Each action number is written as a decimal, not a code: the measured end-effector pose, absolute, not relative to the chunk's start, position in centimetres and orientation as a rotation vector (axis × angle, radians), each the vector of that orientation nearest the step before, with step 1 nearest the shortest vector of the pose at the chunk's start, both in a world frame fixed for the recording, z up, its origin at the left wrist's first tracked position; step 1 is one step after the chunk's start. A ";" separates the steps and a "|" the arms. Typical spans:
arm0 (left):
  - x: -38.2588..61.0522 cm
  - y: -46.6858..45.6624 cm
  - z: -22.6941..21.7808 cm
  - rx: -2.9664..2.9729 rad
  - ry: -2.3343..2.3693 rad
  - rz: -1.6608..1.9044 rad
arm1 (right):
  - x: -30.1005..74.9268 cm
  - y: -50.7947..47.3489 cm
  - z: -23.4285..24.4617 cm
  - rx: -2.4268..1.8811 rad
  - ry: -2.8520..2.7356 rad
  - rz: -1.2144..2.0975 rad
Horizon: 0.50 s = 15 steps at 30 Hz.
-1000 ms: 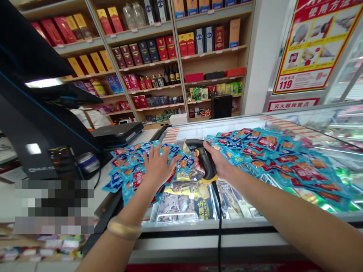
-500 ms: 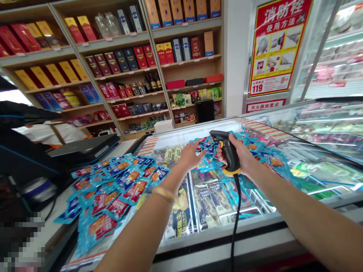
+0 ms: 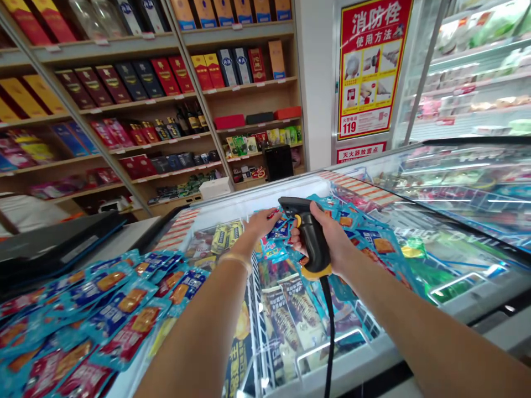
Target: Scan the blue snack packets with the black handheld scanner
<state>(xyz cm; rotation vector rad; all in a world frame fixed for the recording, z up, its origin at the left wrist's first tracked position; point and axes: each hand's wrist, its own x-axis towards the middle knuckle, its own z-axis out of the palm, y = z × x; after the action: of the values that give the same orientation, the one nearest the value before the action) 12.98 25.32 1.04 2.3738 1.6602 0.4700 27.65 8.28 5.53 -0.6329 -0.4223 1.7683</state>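
Observation:
My right hand point(image 3: 334, 237) is wrapped round the handle of a black and yellow barcode scanner point(image 3: 314, 243), whose head points left. A cable hangs from the scanner's base. Just left of the scanner head, my left hand point(image 3: 261, 224) is closed at the near left side of a pile of blue-edged snack packets point(image 3: 375, 240). A bit of red wrapping shows at its fingertips; the rest of that snack packet is hard to make out. A second heap of snack packets point(image 3: 112, 304), with red and dark blue labels, lies at the lower left.
Both heaps rest on the glass top of a freezer point(image 3: 199, 221) with wrapped ice creams point(image 3: 286, 320) inside. A black flat device point(image 3: 62, 243) stands at the left. Behind are shelves point(image 3: 257, 91) of boxed bottles and a red fire-hydrant poster point(image 3: 373, 72).
The view has swung right and closer to the freezer. My left hand's spread fingers have closed at the packet pile. My right hand still holds the scanner.

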 end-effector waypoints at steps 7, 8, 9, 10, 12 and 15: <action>12.4 19.7 0.1 2.470 1.546 0.597 | 27.6 8.0 5.4 -0.617 -0.433 1.761; 12.3 18.7 0.1 2.470 1.554 0.606 | 27.6 8.0 5.3 -0.614 -0.440 1.760; 12.2 17.7 0.1 2.465 1.564 0.611 | 27.6 8.0 5.1 -0.611 -0.448 1.758; 12.2 16.9 0.2 2.455 1.569 0.612 | 27.6 8.0 5.0 -0.606 -0.456 1.757; 11.9 15.4 0.5 2.424 1.547 0.606 | 27.7 8.0 4.8 -0.606 -0.466 1.755; 10.9 13.6 1.2 2.350 1.456 0.612 | 27.9 8.0 4.7 -0.632 -0.450 1.748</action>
<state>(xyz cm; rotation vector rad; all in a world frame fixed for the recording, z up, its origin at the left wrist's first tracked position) 10.92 13.60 1.23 2.3495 1.4562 0.6122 27.88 7.96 4.71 -0.6325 -0.4502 1.7481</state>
